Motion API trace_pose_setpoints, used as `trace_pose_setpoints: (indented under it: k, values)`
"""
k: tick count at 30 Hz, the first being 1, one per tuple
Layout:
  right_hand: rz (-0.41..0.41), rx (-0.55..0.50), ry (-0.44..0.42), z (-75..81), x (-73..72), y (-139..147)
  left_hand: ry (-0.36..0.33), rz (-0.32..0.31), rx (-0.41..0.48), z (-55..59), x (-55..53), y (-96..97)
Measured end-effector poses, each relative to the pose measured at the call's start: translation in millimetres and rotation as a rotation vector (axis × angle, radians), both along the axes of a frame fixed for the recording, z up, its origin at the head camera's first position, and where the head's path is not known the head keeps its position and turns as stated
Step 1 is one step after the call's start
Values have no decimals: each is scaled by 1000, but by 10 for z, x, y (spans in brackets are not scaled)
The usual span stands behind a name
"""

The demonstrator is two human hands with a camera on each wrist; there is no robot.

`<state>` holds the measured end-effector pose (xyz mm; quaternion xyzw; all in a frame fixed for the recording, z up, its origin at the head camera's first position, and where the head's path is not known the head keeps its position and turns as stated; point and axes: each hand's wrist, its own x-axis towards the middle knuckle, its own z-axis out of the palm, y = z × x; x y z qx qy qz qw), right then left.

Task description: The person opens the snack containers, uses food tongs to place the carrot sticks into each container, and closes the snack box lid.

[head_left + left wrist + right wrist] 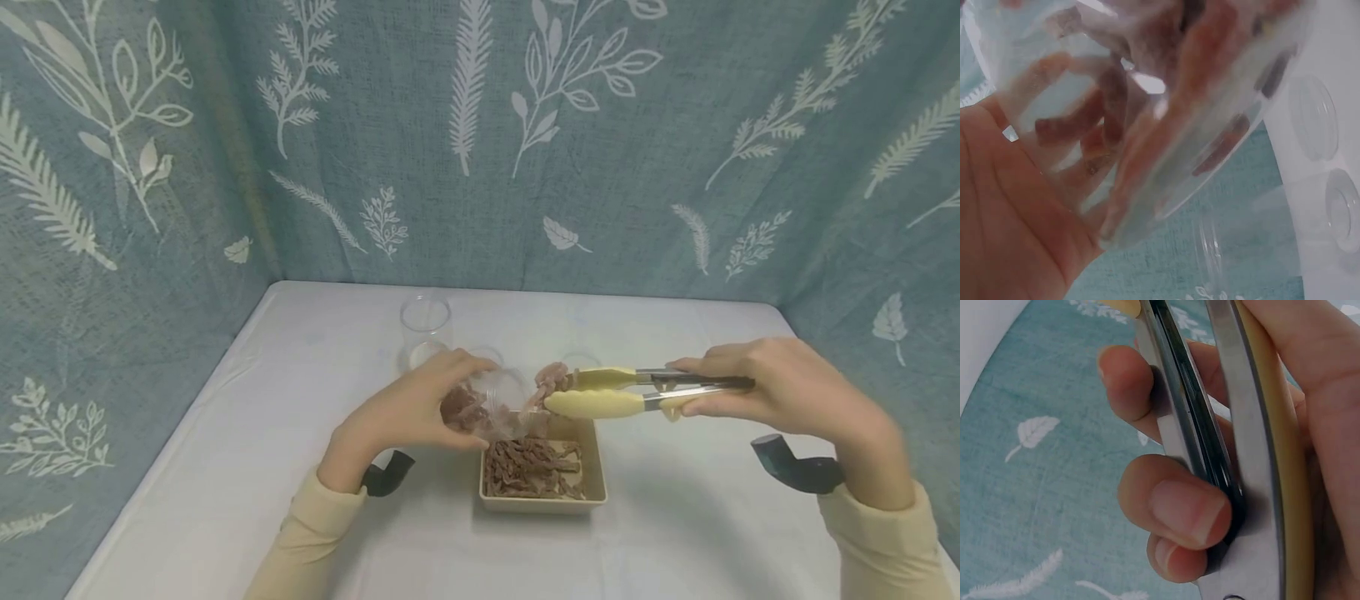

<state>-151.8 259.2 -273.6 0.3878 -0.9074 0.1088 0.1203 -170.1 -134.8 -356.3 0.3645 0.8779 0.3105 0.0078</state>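
My left hand grips a clear plastic jar, tipped on its side with its mouth toward the right. Brownish-red dried meat strips show through the jar's wall in the left wrist view. In my right hand are metal tongs with yellow tips; the fingers curl round the tongs' handles. The tips hold some meat strips at the jar's mouth. Below stands a beige square tray with more dried meat strips in it.
Behind my left hand an uncapped clear jar stands on the white-covered table. A clear round lid lies behind the tongs, and another lid shows in the left wrist view. Blue-green leaf-patterned cloth hangs round the table.
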Motion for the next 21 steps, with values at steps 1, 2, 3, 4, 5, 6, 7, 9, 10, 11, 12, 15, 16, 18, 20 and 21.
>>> trace_pose_setpoints:
  k: [1,2,3,4,5,6,7,9,10,11,12,15,16,18,20,21]
  values:
    - [12,-3,8,-7,-9,-8,12,-4,-19,1,7,14]
    - [21,-3,17,-14,-17,-17,24,-7,-35,2,14,28]
    - [32,-4,24,-23,-26,-29,35,-10,-48,4,22,40]
    - [40,-1,34,-31,-33,-42,43,-12,-57,0,25,51]
    - [42,5,41,-39,-40,-56,48,-14,-61,-1,29,61]
    - [42,12,49,-47,-46,-70,53,-15,-63,-2,33,70]
    - [41,20,53,-58,-52,-85,58,-14,-67,-5,35,79]
    - [33,37,49,-75,-59,-116,67,-10,-72,-7,42,94]
    - [27,47,47,-82,-61,-132,73,-7,-79,-14,41,101]
    - [21,58,42,-90,-64,-146,78,-5,-85,-17,42,106]
    - [16,66,38,-97,-64,-161,82,-3,-92,-20,42,111]
    - [6,85,38,-117,-55,-209,103,0,-111,-31,40,126]
    - [10,86,40,-122,-48,-228,115,-3,-118,-35,36,134]
    - [21,86,47,-133,-34,-266,136,-14,-124,-40,33,151]
    - [27,86,50,-138,-24,-304,158,-26,-131,-44,29,169]
    - [28,86,47,-139,-21,-319,165,-32,-133,-46,26,177]
